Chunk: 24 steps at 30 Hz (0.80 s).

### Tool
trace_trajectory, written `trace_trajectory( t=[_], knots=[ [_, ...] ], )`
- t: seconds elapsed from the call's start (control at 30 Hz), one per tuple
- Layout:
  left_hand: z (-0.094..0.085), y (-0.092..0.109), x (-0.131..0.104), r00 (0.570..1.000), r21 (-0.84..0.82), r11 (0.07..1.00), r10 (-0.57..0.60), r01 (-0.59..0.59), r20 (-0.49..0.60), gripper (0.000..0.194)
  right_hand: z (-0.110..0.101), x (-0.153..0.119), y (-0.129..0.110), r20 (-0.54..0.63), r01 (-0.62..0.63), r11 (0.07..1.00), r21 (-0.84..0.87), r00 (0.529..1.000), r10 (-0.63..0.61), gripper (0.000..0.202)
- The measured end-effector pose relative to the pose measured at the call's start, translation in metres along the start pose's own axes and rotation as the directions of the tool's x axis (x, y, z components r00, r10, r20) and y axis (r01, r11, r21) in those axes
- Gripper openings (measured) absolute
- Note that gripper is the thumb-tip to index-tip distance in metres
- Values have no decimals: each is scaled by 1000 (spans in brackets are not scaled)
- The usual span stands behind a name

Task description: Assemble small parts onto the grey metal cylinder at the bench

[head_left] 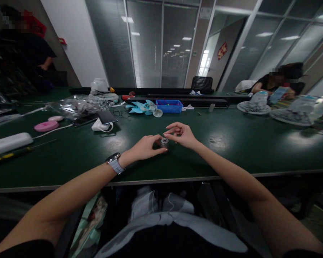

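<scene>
A small silver metal cylinder (164,143), probably a little motor, stands upright on the green table (140,168) in front of me. My left hand (146,147), with a watch (115,163) on the wrist, grips its side between thumb and fingers. Just above the cylinder's top and to its right is my right hand (182,135). Its thumb and index fingertip come close together in a pinch near the top rim. Whatever lies between those fingertips is too small to make out.
A blue bin (169,106), light-blue fan blades (142,107) and clear plastic bags (78,105) lie toward the back. On the left are a power strip (10,143), a screwdriver (29,148), a pink disc (46,125) and a white charger (101,125). A person (277,82) sits at right; another stands far left.
</scene>
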<state>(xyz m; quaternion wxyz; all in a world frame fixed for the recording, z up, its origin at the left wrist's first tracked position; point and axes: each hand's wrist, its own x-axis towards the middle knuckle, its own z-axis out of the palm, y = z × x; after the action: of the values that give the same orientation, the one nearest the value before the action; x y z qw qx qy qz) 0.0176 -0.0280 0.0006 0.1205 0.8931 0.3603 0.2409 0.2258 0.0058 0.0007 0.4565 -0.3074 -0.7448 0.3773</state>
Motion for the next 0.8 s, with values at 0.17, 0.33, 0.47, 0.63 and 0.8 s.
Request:
trace_trajectory(
  t=[0.17,0.33,0.47,0.63,0.8],
  knots=[
    [0,0,0,1000,-7,1000,-15,15,-7,41,-27,7,20,45,-79,995,-61,996,82,45],
    [0,-1,0,1000,-14,1000,-10,10,2,42,-43,6,33,279,-130,974,-184,943,178,45],
    [1,-2,0,1000,-3,1000,-12,12,1,41,-44,6,35,352,-171,963,-211,905,237,47],
    [1,-1,-1,1000,-4,1000,-18,18,0,42,-42,5,37,343,-176,963,-206,908,240,50],
    [1,-2,0,1000,-13,1000,-14,14,-4,40,-35,5,29,234,-132,973,-189,956,175,43]
  ],
)
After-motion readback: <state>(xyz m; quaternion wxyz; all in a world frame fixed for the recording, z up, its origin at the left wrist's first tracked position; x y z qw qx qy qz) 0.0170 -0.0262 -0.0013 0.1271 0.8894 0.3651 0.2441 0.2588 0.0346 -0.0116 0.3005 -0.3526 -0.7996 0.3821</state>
